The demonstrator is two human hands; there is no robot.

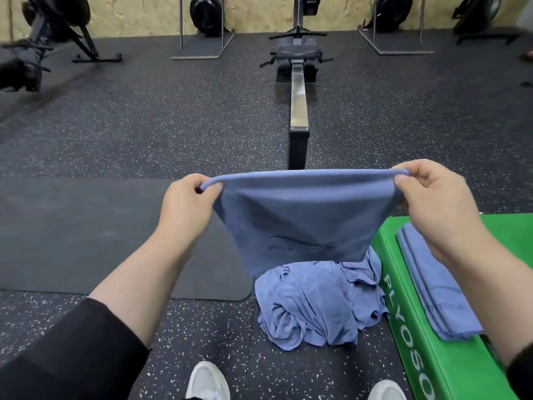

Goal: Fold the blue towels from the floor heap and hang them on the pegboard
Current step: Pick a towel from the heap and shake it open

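Blue cloth, a towel (300,217), hangs stretched in the air between the two hands, its top edge taut: the left hand (187,203) pinches one upper corner between thumb and fingers, and the right hand (432,203) pinches the other. Below the hands, a crumpled heap of blue towels (317,301) lies on the speckled floor (144,125). Under the right hand, folded towels (435,287) rest on a green box (409,342), and a dark mat (72,235) lies below the left forearm.
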